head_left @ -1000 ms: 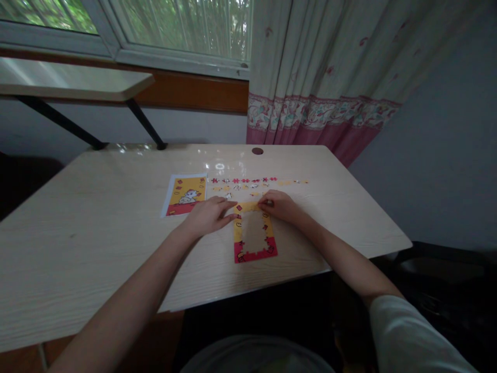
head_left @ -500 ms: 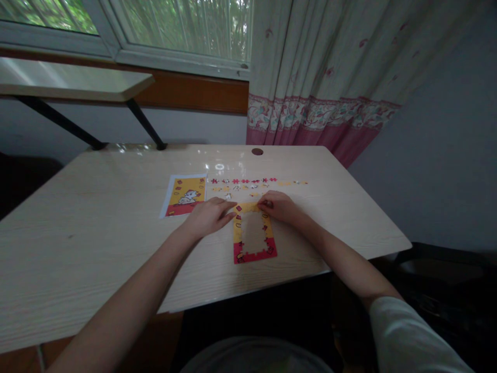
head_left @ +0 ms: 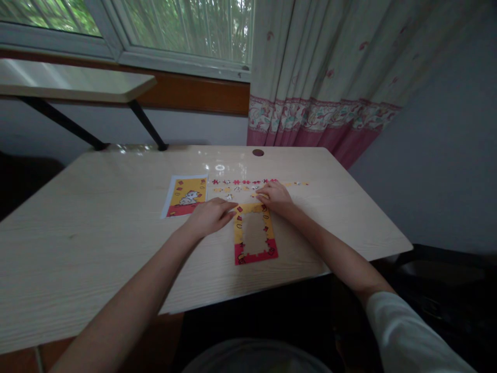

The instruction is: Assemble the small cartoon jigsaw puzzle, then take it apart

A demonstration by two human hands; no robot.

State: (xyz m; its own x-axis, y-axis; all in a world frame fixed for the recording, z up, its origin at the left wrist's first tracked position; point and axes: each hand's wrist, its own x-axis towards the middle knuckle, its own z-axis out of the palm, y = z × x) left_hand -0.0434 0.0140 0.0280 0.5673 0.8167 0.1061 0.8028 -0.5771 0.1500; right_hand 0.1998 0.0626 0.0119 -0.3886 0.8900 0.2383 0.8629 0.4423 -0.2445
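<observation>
A rectangular jigsaw border (head_left: pixel 238 238), yellow above and red below, lies on the table with bare tabletop inside it. My left hand (head_left: pixel 212 215) rests at its upper left corner, thumb and index finger apart and holding nothing. Just beyond the top edge, my right hand (head_left: pixel 276 197) reaches over a small yellow puzzle piece (head_left: pixel 254 195), thumb and index finger slightly apart around it. Loose red puzzle pieces (head_left: pixel 246 182) and yellow and white puzzle pieces (head_left: pixel 237 189) lie in rows behind the border.
A printed reference picture (head_left: pixel 186 197) of a white animal on yellow and red lies left of the border. The wooden table (head_left: pixel 116 223) has a round cable hole (head_left: pixel 258 153) at the back. A raised shelf (head_left: pixel 77 83) stands at left, a curtain (head_left: pixel 310 114) behind.
My right hand has moved from the border's upper right edge, away from me, to the loose pieces. My left hand stays at the upper left corner.
</observation>
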